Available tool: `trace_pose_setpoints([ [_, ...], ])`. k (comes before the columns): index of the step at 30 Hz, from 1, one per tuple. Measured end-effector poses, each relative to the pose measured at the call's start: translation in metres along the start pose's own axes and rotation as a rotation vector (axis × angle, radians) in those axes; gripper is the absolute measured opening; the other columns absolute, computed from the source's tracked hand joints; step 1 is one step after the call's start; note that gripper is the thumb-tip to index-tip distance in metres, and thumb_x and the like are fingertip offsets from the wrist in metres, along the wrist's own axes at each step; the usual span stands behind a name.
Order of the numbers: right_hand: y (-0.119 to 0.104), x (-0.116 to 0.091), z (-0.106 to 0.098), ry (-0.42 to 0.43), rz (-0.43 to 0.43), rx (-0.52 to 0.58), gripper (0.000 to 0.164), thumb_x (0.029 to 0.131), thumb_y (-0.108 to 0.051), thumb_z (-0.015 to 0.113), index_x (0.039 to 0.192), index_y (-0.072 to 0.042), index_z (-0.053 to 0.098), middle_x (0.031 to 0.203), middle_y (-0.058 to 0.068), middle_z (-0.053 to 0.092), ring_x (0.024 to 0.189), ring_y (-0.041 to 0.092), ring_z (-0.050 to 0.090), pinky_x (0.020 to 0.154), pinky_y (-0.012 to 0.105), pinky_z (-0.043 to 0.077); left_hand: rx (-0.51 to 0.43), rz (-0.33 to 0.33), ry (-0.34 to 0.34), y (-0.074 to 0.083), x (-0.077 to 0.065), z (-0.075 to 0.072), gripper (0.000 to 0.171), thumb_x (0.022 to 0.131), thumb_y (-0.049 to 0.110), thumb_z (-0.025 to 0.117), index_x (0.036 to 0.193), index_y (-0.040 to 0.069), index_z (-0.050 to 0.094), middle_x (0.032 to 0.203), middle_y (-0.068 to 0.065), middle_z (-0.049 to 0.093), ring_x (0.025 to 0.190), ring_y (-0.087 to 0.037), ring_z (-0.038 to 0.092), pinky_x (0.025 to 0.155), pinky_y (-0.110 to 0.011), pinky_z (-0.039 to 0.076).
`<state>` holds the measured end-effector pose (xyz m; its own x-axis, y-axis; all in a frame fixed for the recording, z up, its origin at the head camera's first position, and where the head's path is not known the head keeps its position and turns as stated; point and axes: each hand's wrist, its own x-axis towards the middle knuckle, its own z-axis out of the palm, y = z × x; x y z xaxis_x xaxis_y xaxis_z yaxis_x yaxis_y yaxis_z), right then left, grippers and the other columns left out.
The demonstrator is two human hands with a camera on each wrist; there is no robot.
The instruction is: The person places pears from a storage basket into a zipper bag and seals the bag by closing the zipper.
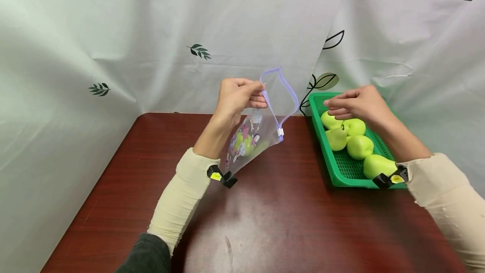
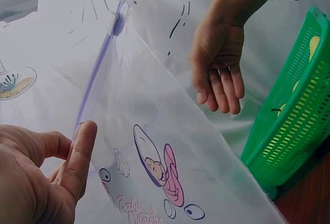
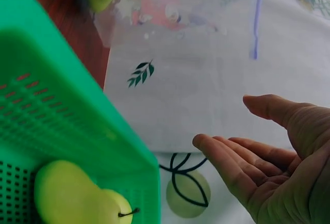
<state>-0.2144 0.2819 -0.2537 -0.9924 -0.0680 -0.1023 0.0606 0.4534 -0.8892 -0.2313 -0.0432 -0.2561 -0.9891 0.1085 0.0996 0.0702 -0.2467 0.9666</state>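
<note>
My left hand pinches the purple-edged rim of a clear zip bag printed with cartoon figures. The bag's mouth gapes, and its white slider sits at the lower right end of the zip. Through the film, low in the bag, shows a green pear. My right hand hovers over the back of a green plastic basket. Its fingers are extended and hold nothing, with thumb and fingers apart in the right wrist view. Several green pears lie in the basket, partly covered by that hand.
Both stand at a dark red wooden table, with the basket at its right side. A whitish curtain with leaf prints hangs behind and along the sides. Small dark cameras are strapped to both wrists.
</note>
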Motion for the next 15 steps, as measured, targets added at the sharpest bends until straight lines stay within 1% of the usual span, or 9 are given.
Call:
trace_pose_setpoints([
  [4, 0.006, -0.001, -0.005, 0.004, 0.007, -0.090, 0.058, 0.089, -0.042, 0.082, 0.125, 0.002, 0.072, 0.089, -0.013, 0.081, 0.085, 0.008, 0.080, 0.080, 0.027, 0.069, -0.011, -0.004, -0.002, 0.001, 0.000, 0.000, 0.018, 0.090, -0.005, 0.069, 0.100, -0.020, 0.071, 0.066, -0.012, 0.072, 0.055, -0.019, 0.072, 0.065, -0.042, 0.070],
  [6, 0.010, 0.000, -0.007, 0.003, 0.012, -0.142, 0.068, 0.089, -0.046, 0.082, 0.131, 0.005, 0.067, 0.089, -0.013, 0.081, 0.084, 0.005, 0.079, 0.080, 0.026, 0.069, -0.010, 0.000, -0.003, 0.001, 0.000, 0.000, 0.020, 0.090, -0.005, 0.069, 0.102, -0.021, 0.070, 0.066, -0.012, 0.072, 0.055, -0.019, 0.072, 0.065, -0.042, 0.070],
  [10, 0.017, 0.002, -0.010, 0.011, 0.029, -0.235, 0.073, 0.085, -0.050, 0.084, 0.132, 0.004, 0.068, 0.093, -0.006, 0.082, 0.080, 0.003, 0.078, 0.076, 0.022, 0.068, -0.005, 0.008, -0.006, 0.001, -0.001, 0.000, 0.019, 0.090, -0.005, 0.069, 0.100, -0.020, 0.071, 0.065, -0.012, 0.072, 0.054, -0.019, 0.071, 0.065, -0.041, 0.070],
  [12, 0.021, 0.003, -0.010, 0.022, 0.034, -0.309, 0.074, 0.083, -0.055, 0.084, 0.130, 0.001, 0.070, 0.093, -0.003, 0.082, 0.078, 0.003, 0.078, 0.074, 0.020, 0.067, -0.006, 0.010, -0.008, 0.002, -0.001, -0.001, 0.018, 0.090, -0.005, 0.069, 0.099, -0.020, 0.071, 0.065, -0.012, 0.071, 0.053, -0.019, 0.071, 0.064, -0.041, 0.070],
  [13, 0.022, 0.003, -0.011, 0.028, 0.034, -0.351, 0.074, 0.082, -0.057, 0.084, 0.128, 0.000, 0.071, 0.093, -0.001, 0.082, 0.078, 0.003, 0.077, 0.073, 0.020, 0.067, -0.007, 0.010, -0.010, 0.002, -0.001, -0.001, 0.017, 0.090, -0.005, 0.069, 0.099, -0.020, 0.071, 0.065, -0.012, 0.071, 0.053, -0.019, 0.071, 0.064, -0.041, 0.070],
  [15, 0.025, 0.004, -0.011, 0.042, 0.027, -0.442, 0.074, 0.081, -0.061, 0.082, 0.127, -0.003, 0.073, 0.094, 0.002, 0.082, 0.079, 0.006, 0.078, 0.073, 0.024, 0.066, -0.009, 0.011, -0.012, 0.002, -0.002, -0.001, 0.017, 0.089, -0.006, 0.068, 0.098, -0.020, 0.071, 0.064, -0.012, 0.071, 0.053, -0.019, 0.071, 0.064, -0.041, 0.070],
])
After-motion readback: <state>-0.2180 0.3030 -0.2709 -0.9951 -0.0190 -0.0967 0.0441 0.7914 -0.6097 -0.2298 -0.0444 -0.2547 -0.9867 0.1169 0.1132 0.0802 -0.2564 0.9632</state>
